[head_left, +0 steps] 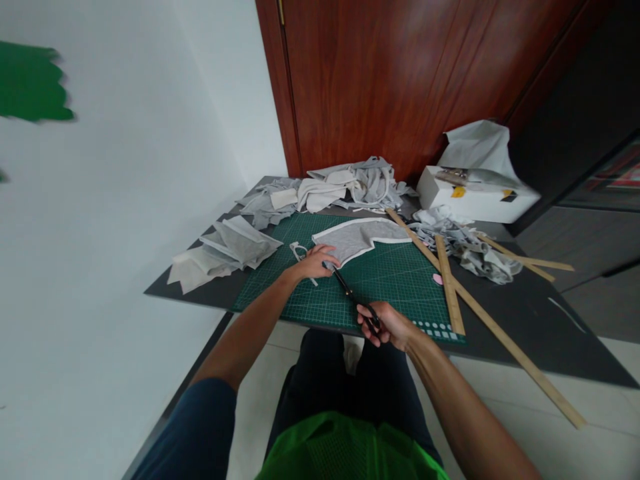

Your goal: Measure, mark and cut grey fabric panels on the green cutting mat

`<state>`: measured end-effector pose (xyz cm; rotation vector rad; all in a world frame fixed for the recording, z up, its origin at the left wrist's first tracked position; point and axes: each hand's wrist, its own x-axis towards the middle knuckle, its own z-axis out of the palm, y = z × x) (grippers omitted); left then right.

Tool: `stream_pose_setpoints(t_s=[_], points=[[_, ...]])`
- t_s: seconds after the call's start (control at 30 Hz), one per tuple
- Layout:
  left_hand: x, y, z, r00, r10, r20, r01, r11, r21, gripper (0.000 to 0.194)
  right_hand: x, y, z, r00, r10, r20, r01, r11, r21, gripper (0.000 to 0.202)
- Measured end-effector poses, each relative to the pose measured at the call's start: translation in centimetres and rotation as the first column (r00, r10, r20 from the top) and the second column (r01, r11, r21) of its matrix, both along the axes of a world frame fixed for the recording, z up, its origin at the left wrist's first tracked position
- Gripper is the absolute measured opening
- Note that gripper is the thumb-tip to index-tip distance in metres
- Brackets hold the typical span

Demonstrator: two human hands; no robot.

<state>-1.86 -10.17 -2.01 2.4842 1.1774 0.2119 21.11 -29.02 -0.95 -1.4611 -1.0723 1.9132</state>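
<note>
A pair of black scissors (pixel 344 285) is in my right hand (pixel 384 324), whose fingers are wrapped round the handles near the mat's front edge. The blades point away and to the left, their tips at the near left corner of a grey fabric piece (pixel 355 238) with a white border. My left hand (pixel 317 262) is at that same corner, fingers curled and closed on the fabric's edge beside the blade tips. Just left of it, a thin white scrap strip (pixel 299 250) lies on the green cutting mat (pixel 400 280).
Folded grey fabric pieces (pixel 235 245) lie at left, with a heap of cloth (pixel 345 185) along the back. Cloth scraps (pixel 445 230), wooden rulers (pixel 505 340) and a white box (pixel 475 193) occupy the right. One ruler overhangs the dark tabletop's (pixel 550 327) front edge.
</note>
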Motion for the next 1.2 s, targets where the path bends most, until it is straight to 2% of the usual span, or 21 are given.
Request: stream_pose_setpoints(t_s=[0.4,0.6,0.93,1.0,1.13,1.2], points=[[-0.2,0.5,-1.0,0.999,-0.017,0.032,0.016,0.999,0.028,0.045,-1.1,0.8,-0.2,0.998,-0.043,0.038,0.043,0.999,-0.011,0.032],[-0.4,0.7,-1.4,0.996,-0.039,0.074,0.036,0.999,0.041,0.044,-1.2,0.6,-0.5,0.996,-0.045,0.078,0.041,0.998,0.050,0.028],[-0.3,0.4,-1.1,0.998,-0.019,0.054,0.016,0.999,0.045,0.042,-1.7,1.2,-0.3,0.996,-0.051,0.074,0.047,0.998,0.046,0.031],[-0.3,0.4,-1.1,0.998,-0.009,0.061,0.007,0.999,0.040,0.052,-1.8,1.3,-0.3,0.995,-0.054,0.087,0.050,0.998,0.049,0.030],[-0.3,0.2,-1.1,0.996,0.048,0.072,-0.051,0.998,0.035,0.089,-1.7,1.3,-0.3,0.994,-0.047,0.097,0.043,0.998,0.050,0.029],[-0.3,0.0,-1.0,0.995,0.073,0.070,-0.077,0.995,0.057,0.096,-1.8,1.5,-0.3,0.995,-0.041,0.091,0.036,0.998,0.051,0.030]])
